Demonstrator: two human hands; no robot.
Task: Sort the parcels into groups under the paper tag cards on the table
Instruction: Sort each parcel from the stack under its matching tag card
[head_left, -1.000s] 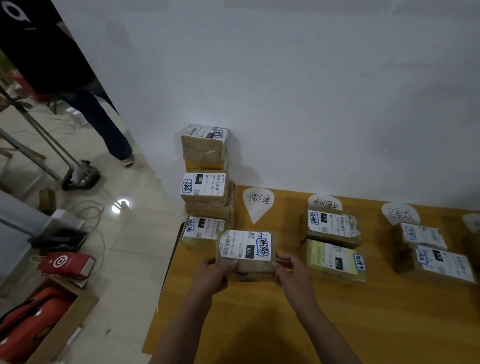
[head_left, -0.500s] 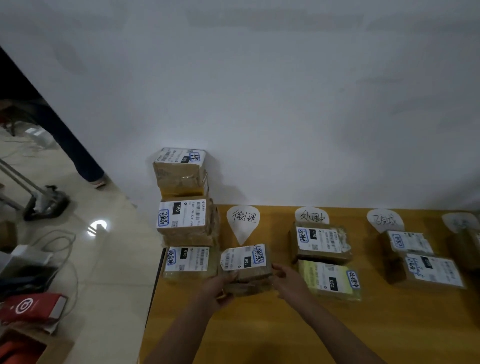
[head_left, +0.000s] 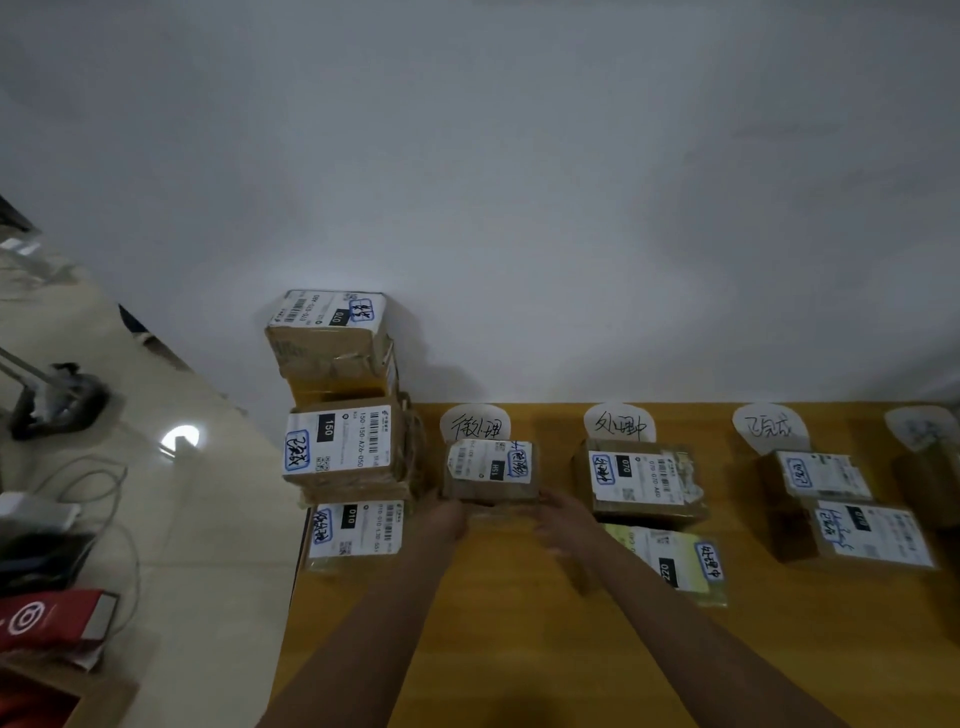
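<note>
A small brown parcel (head_left: 491, 470) with a white label lies on the wooden table (head_left: 519, 649), just below the leftmost paper tag card (head_left: 475, 426). My left hand (head_left: 447, 514) grips its near left corner. My right hand (head_left: 563, 519) is blurred at the near right corner, fingers apart. Under the second tag card (head_left: 621, 425) lie a brown parcel (head_left: 641, 480) and a yellow-green parcel (head_left: 675, 564). Two parcels (head_left: 872, 535) lie under the third tag card (head_left: 769, 427). A fourth tag card (head_left: 922, 428) is at the right edge.
Three stacked parcels (head_left: 345, 444) stand at the table's far left corner, against the white wall. Left of the table, the floor holds a red bag (head_left: 47, 618), cables and a black stand base (head_left: 57, 400).
Both hands carried the small parcel away from me and set it down under the leftmost tag card. The camera view tilted up and to the right.
</note>
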